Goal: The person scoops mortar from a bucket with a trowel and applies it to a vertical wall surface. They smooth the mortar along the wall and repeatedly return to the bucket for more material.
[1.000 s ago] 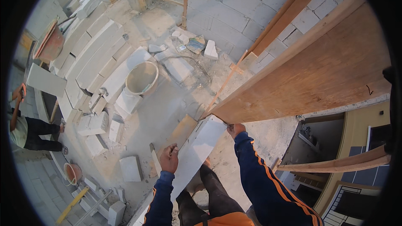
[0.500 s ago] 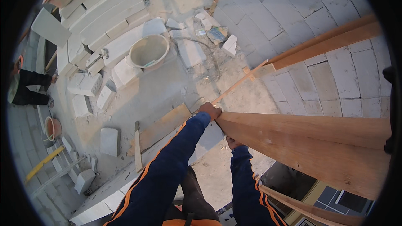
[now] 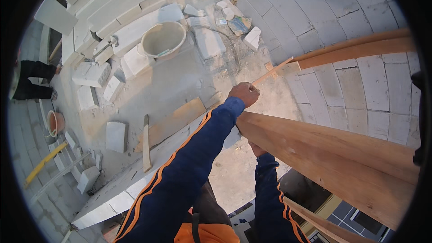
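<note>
My left hand [image 3: 244,93] is closed with its fingers curled, above the near end of a thin wooden strip [image 3: 276,69]. Whether it grips the strip or something small is hidden. A long, brown wooden board [image 3: 324,153] stretches from the middle toward the right edge, its narrow end just below my left hand. My right hand [image 3: 257,149] is against the lower edge of that board near this end, its fingers mostly tucked out of sight behind the wood. The strip's far end meets another brown timber [image 3: 355,48] along the block wall.
Pale block walls [image 3: 315,9] curve round the right and far side. A whitish bucket [image 3: 164,40] stands among loose blocks [image 3: 92,74]. A loose plank [image 3: 173,119] and a narrow wooden stick [image 3: 146,144] lie left of my arm. Another person's legs [image 3: 36,78] show at far left.
My left hand has moved off the board's end, up and to the right along the wooden strip. My right hand stays at the board, whose far end sits lower in the view.
</note>
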Demonstrator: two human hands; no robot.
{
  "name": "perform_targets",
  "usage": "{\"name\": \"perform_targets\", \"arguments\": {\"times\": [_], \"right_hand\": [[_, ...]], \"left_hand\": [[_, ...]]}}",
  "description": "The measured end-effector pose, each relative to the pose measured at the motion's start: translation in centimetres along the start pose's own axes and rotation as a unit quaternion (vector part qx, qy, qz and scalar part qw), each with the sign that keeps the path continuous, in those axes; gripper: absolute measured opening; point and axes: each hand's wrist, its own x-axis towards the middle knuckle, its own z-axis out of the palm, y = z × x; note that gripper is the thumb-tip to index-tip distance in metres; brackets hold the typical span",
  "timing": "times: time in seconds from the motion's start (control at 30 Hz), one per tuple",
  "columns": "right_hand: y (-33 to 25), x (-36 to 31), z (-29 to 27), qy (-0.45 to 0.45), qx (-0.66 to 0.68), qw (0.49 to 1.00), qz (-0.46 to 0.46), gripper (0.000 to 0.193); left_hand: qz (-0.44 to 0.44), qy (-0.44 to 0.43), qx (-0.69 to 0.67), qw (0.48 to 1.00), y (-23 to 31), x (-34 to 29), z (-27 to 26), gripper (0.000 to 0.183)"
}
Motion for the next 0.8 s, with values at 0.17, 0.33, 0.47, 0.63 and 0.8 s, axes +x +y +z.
{"name": "perform_targets", "arguments": {"times": [0.17, 0.33, 0.47, 0.63, 0.8], "right_hand": [[-0.5, -3.1, 5.6, 0.133, 0.015, 0.989, 0.056, 0.037], [0.6, -3.6, 6.9, 0.181, 0.008, 0.983, 0.031, 0.034], [1.2, -4.7, 7.5, 0.172, -0.048, 0.976, 0.128, 0.033], [0.6, -6.2, 8.9, 0.217, 0.021, 0.965, 0.149, 0.035], [0.7, -5.3, 6.3, 0.165, -0.090, 0.975, 0.119, 0.038]], "left_hand": [[0.000, -0.077, -0.006, 0.997, -7.2, -4.9, -0.7, 0.028], [0.010, 0.020, 0.040, 0.999, -7.8, -5.2, -0.1, 0.028], [-0.048, 0.070, 0.087, 0.993, -6.8, -7.8, 0.3, 0.034], [-0.094, 0.155, -0.154, 0.971, -7.1, -17.1, 3.9, 0.018], [-0.106, 0.182, -0.321, 0.923, -8.7, -15.7, 5.0, 0.017]]}}
